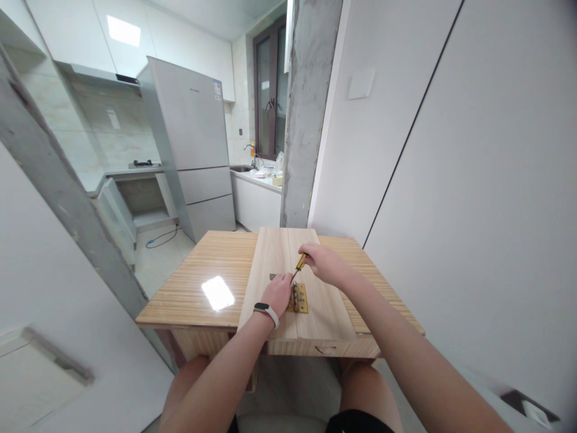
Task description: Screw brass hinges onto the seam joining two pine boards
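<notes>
My right hand (321,263) is closed around the yellow handle of a screwdriver (301,262), which slants down to the left. The shaft reaches the fingertips of my left hand (278,293), which wears a white band with a dark screen. Its fingers are pressed together by the screwdriver's tip; whatever is between them is hidden. Partly under that hand lies a brass-coloured hinge (301,298), across the seam between two pale wooden boards (315,319). A small dark cluster (273,277), too small to make out, lies just beyond my left hand.
Beneath the boards stands a striped wooden table (189,288) with a glossy top. A grey fridge (189,120) stands beyond it at left, near a counter with a sink (243,169). A white wall (473,180) rises close on the right. A cable (162,239) lies on the floor.
</notes>
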A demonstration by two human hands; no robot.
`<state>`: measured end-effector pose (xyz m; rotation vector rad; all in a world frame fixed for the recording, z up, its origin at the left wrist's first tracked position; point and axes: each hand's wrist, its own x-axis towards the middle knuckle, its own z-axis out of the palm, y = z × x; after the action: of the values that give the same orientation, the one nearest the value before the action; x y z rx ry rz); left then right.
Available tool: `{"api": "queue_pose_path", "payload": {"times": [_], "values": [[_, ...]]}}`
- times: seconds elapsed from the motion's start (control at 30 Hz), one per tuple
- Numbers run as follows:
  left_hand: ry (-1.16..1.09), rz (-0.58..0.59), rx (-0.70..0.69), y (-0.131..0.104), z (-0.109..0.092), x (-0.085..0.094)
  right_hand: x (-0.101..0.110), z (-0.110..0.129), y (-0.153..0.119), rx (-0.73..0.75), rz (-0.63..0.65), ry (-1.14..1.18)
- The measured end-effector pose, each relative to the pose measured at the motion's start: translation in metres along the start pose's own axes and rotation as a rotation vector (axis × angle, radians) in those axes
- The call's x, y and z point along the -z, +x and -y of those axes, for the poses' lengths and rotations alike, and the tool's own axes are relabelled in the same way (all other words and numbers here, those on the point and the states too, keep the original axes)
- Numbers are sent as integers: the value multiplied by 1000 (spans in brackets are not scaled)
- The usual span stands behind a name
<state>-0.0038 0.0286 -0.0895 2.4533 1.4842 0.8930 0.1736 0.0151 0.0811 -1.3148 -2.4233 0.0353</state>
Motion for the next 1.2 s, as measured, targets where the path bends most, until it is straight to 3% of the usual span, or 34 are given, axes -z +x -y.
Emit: {"api": "queue_pose_path", "payload": {"times": [0.43, 0.63, 0.83, 1.03, 1.2], "values": [[42, 30, 19, 3, -2, 0, -5, 10, 24, -146, 3, -194], [54, -187, -31, 2, -14, 17, -5, 10, 27, -154, 20, -226], [-31, -395, -96, 21, -27, 31, -5, 9, 32, -180, 19, -218], [-81, -325, -36, 31, -33, 33, -7, 9, 34, -189, 13, -160], [-91, -327, 14, 29, -39, 37, -8, 6, 33, -60, -4, -61]]}}
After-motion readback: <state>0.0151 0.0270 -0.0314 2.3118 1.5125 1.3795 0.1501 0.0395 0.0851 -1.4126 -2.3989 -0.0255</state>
